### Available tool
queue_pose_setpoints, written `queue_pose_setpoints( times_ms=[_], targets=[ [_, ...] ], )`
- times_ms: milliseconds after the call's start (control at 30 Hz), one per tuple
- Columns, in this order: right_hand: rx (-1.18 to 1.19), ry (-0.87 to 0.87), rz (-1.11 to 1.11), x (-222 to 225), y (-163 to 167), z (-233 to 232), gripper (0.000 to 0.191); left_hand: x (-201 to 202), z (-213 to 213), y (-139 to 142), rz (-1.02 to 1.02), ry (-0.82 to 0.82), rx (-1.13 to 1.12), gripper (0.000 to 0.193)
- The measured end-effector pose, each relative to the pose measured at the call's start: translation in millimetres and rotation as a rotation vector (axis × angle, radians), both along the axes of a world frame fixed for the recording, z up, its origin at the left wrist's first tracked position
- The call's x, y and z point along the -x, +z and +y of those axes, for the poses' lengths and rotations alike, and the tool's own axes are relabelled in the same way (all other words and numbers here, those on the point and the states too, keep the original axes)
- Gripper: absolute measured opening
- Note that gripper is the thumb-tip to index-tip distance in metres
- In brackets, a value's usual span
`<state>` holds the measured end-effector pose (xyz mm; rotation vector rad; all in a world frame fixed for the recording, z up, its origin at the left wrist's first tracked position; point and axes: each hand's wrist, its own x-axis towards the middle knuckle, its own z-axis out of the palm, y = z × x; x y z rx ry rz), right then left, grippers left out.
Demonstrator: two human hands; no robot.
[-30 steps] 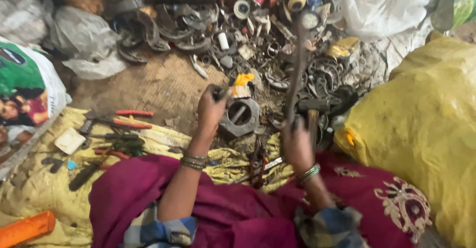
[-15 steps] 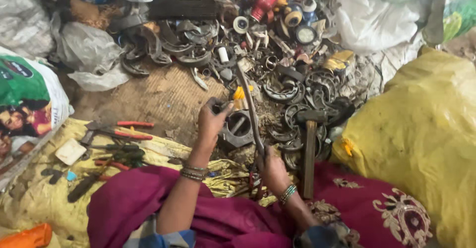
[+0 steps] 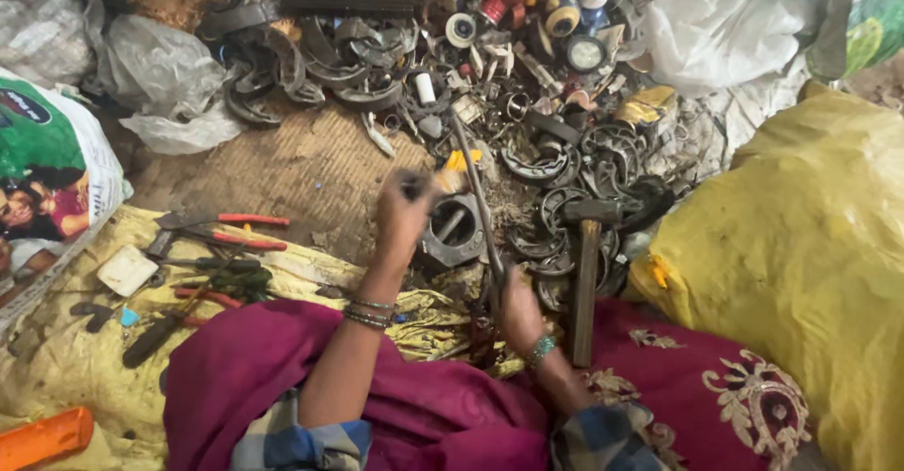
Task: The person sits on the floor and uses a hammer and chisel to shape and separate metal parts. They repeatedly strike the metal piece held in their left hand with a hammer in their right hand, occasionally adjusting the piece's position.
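My left hand (image 3: 405, 209) is closed on a small dark metal piece, held just left of a round grey metal housing (image 3: 452, 231) on the floor. My right hand (image 3: 519, 309) grips the lower end of a long thin metal rod (image 3: 476, 198) that slants up and to the left over the housing. A hammer (image 3: 586, 273) with a wooden handle lies just right of my right hand, its head among the scrap. Both wrists wear bangles. A maroon cloth covers my lap.
A heap of curved metal scrap parts (image 3: 565, 165) fills the floor ahead. Red-handled pliers (image 3: 226, 231) and other tools lie on yellow cloth at left. A big yellow sack (image 3: 800, 254) stands at right, a printed bag (image 3: 47, 179) at left, an orange object (image 3: 42, 438) bottom left.
My right hand dropped toward my lap and took the rod near its lower end, swinging it over the housing. The hammer now lies free on the right. My left hand stayed by the housing.
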<state>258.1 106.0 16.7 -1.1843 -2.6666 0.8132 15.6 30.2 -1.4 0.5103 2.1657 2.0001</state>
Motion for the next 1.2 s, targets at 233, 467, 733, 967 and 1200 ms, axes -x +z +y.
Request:
queue_pose_setpoints(
  times_ms=[233, 467, 733, 967, 1200],
  targets=[
    [0.160, -0.090, 0.318, -4.5, 80.8, 11.5, 0.022, 2.5, -8.6, 11.4, -0.013, -0.034, 0.201, 0.032],
    [0.143, -0.063, 1.051, -2.2, 67.2, 13.1, 0.031, 0.9, -6.6, 19.9, -0.071, -0.068, 0.209, 0.035],
    [0.046, 0.071, -0.048, -28.8, -16.8, -11.3, 0.034, -0.6, -19.1, 9.8, -0.062, -0.025, 0.294, 0.035],
    [0.256, -0.158, 0.022, -29.3, 13.3, -20.7, 0.034, 14.9, -14.5, -11.5, -0.164, -0.093, 0.048, 0.028],
    [0.686, -0.215, 0.038, -18.6, -21.9, -28.1, 0.036, 13.4, -21.9, 3.4, -0.431, -0.305, -0.102, 0.025]
  ],
)
